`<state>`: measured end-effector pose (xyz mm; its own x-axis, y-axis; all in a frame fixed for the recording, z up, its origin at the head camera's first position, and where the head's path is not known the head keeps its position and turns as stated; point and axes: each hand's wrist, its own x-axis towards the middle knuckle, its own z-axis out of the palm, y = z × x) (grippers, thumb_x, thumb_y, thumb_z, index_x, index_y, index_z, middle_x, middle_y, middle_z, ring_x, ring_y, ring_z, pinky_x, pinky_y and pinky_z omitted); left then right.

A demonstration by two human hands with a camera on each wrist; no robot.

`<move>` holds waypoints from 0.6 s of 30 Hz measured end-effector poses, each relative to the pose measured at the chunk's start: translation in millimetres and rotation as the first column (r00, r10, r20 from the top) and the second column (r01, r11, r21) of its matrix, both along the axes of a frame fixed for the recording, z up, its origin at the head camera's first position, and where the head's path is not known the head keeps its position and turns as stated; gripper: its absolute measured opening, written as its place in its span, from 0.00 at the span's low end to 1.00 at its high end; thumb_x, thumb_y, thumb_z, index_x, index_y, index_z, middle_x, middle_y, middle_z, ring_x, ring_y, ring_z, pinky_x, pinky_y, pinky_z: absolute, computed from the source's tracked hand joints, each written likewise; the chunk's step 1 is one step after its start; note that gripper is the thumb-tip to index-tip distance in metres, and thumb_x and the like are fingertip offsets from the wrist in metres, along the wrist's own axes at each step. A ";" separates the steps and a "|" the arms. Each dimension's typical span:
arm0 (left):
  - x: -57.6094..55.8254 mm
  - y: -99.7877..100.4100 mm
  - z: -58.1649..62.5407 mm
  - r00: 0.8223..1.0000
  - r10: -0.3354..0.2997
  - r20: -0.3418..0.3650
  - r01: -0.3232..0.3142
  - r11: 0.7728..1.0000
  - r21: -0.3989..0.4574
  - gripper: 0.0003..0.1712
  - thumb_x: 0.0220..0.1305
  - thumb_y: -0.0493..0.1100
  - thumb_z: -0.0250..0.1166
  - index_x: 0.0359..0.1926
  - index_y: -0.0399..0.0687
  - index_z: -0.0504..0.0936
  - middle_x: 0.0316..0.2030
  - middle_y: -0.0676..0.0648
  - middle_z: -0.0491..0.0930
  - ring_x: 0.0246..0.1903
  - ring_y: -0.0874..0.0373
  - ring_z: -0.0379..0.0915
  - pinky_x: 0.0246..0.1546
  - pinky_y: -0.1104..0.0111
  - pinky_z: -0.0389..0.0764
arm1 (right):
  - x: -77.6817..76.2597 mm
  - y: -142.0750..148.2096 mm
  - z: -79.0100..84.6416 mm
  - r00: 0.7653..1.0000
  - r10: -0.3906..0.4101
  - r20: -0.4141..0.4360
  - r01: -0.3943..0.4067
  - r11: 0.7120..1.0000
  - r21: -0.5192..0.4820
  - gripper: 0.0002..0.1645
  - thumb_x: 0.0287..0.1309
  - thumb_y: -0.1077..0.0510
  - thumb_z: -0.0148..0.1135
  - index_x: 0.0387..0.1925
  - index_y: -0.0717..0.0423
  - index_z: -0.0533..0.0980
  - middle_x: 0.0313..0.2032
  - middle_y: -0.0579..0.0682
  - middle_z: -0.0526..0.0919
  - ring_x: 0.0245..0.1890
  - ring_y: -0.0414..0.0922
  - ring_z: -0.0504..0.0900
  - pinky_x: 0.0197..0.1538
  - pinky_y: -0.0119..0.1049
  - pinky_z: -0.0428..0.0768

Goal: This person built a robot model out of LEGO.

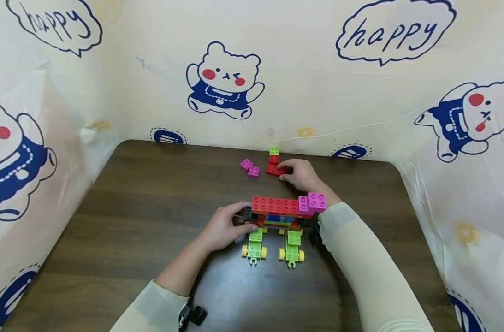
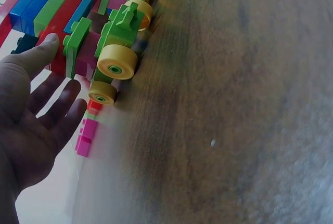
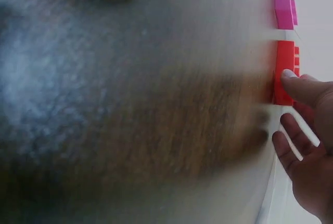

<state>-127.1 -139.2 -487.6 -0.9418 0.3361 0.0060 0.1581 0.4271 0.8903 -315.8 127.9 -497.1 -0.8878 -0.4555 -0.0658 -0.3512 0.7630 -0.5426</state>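
A toy-brick vehicle (image 1: 274, 206) stands in the middle of the table, with a long red top, pink bricks at its right end and green wheeled bases (image 1: 293, 251) with yellow wheels. My left hand (image 1: 224, 227) grips the vehicle's left end, thumb in front; in the left wrist view the thumb lies against a red part and the lower fingers stay loose. Farther back, my right hand (image 1: 303, 175) pinches a red brick (image 1: 272, 169) on the tabletop between thumb and forefinger. Its other fingers are spread in the right wrist view. Smaller red bricks and a lime brick (image 1: 274, 151) adjoin that red brick.
Two loose pink bricks (image 1: 253, 172) lie left of the red ones, near the back edge. The brown wooden table (image 1: 152, 193) meets a printed cream sheet (image 1: 297, 92) behind and at both sides. My right forearm passes close by the vehicle's right end.
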 end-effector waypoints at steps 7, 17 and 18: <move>-0.5 0.6 -0.2 1.000 0.006 -0.009 -0.006 1.000 -0.014 0.27 0.62 0.49 0.77 0.62 0.68 0.81 0.52 0.59 0.85 0.50 0.60 0.81 0.53 0.56 0.83 | 8.0 9.8 7.7 0.999 -0.033 0.009 0.033 0.999 -0.032 0.22 0.65 0.55 0.72 0.60 0.42 0.83 0.57 0.47 0.82 0.52 0.48 0.78 0.58 0.47 0.78; -0.8 -0.2 -0.9 1.000 0.006 -0.016 -0.007 1.000 -0.010 0.27 0.62 0.48 0.77 0.61 0.68 0.81 0.51 0.59 0.85 0.50 0.60 0.81 0.53 0.55 0.83 | 23.1 22.3 38.7 0.999 -0.013 -0.033 0.011 0.997 -0.073 0.23 0.66 0.57 0.71 0.61 0.44 0.82 0.52 0.49 0.83 0.48 0.49 0.80 0.54 0.47 0.82; -1.0 -0.3 -1.0 1.000 0.005 -0.017 -0.005 1.000 -0.010 0.27 0.62 0.48 0.78 0.61 0.68 0.81 0.51 0.59 0.85 0.50 0.60 0.81 0.53 0.56 0.83 | 24.6 23.4 42.1 0.999 -0.003 -0.047 0.000 0.998 -0.070 0.22 0.66 0.57 0.70 0.61 0.44 0.82 0.52 0.50 0.83 0.48 0.49 0.80 0.54 0.47 0.82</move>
